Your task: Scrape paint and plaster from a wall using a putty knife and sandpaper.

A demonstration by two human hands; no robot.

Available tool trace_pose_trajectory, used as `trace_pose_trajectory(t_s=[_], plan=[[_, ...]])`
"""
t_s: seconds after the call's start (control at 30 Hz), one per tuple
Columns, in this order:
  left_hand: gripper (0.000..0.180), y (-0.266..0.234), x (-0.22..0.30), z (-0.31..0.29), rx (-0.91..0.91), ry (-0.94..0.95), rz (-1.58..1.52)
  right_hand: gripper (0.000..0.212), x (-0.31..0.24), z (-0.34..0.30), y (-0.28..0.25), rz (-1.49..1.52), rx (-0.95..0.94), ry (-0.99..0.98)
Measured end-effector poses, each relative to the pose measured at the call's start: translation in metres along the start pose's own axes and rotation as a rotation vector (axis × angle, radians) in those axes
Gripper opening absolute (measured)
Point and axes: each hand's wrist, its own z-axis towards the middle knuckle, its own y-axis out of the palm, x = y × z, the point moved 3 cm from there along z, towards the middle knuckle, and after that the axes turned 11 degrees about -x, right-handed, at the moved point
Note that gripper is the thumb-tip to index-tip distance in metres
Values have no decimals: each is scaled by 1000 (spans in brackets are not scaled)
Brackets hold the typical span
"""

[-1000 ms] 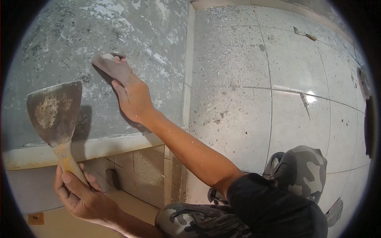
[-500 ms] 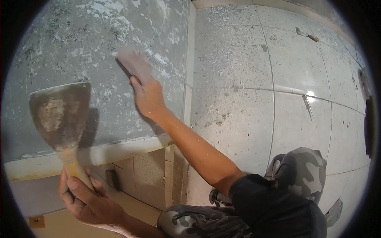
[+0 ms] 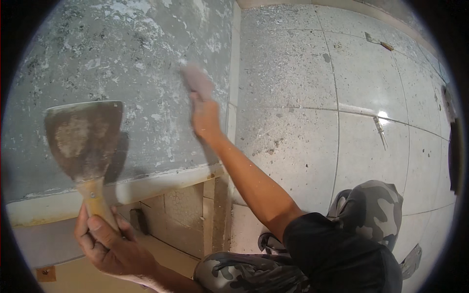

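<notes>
My left hand point(image 3: 115, 246) is closed round the yellowish wooden handle of a broad putty knife point(image 3: 83, 141). The knife is held blade up in front of the grey surface, and its metal is stained brown and whitish. My right hand point(image 3: 206, 117), arm stretched forward, grips a flat pinkish-brown pad point(image 3: 198, 80) against the same surface. Motion blurs the pad, so its exact kind cannot be told. That grey surface point(image 3: 146, 127) is mottled with white and dark patches where its coating has come off.
A pale ledge point(image 3: 156, 184) edges the grey surface. Flakes of debris lie over the tiled floor point(image 3: 288, 146) to the right. On the tiles are a small scraper point(image 3: 386, 46) with a wooden handle and a thin pointed tool point(image 3: 379, 131). My knees point(image 3: 369, 210) in camouflage trousers are at lower right.
My right hand has swept the pad to the right and slightly downward along the grey surface. My left hand and the putty knife have shifted a little to the right.
</notes>
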Motion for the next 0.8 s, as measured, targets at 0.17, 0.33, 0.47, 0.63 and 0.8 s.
trace_pose_trajectory(t_s=[0.17,0.33,0.47,0.63,0.8], plan=[[25,22,-9,-1,-77,5,41,44,101,26,-56,-169,159,212],[24,17,-4,2,-89,-20,227,41,-61,31,-1,33,-133,-137],[25,21,5,4,-77,60,300,41,-92,28,3,231,24,-542],[27,30,7,3,75,78,284,29,114,32,-59,-364,24,236],[30,24,8,11,214,92,377,41,-52,34,-12,61,-136,-206]])
